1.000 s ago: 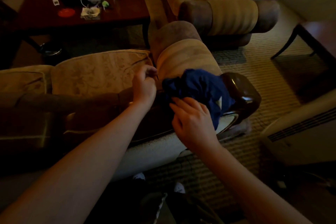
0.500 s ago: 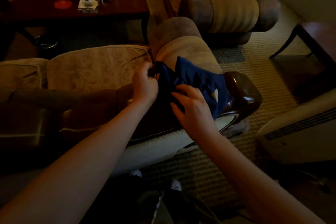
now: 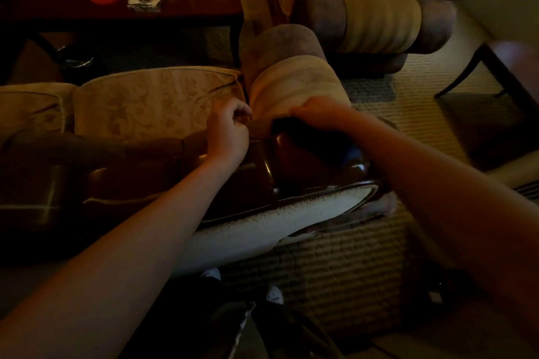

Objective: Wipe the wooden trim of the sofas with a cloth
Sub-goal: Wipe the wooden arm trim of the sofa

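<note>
Cloth point(image 3: 348, 151) under right hand point(image 3: 320, 114) at wooden trim point(image 3: 294, 160) edge.

The sofa cushion point(image 3: 151, 99) is tan with a leafy pattern. The wooden trim point(image 3: 306, 160) is shiny dark brown. The cloth point(image 3: 351, 151) is blue.

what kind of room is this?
Most likely a living room or lounge, dimly lit: two upholstered sofas with glossy wooden trim, a dark coffee table holding small clutter, and carpet underfoot.
</note>
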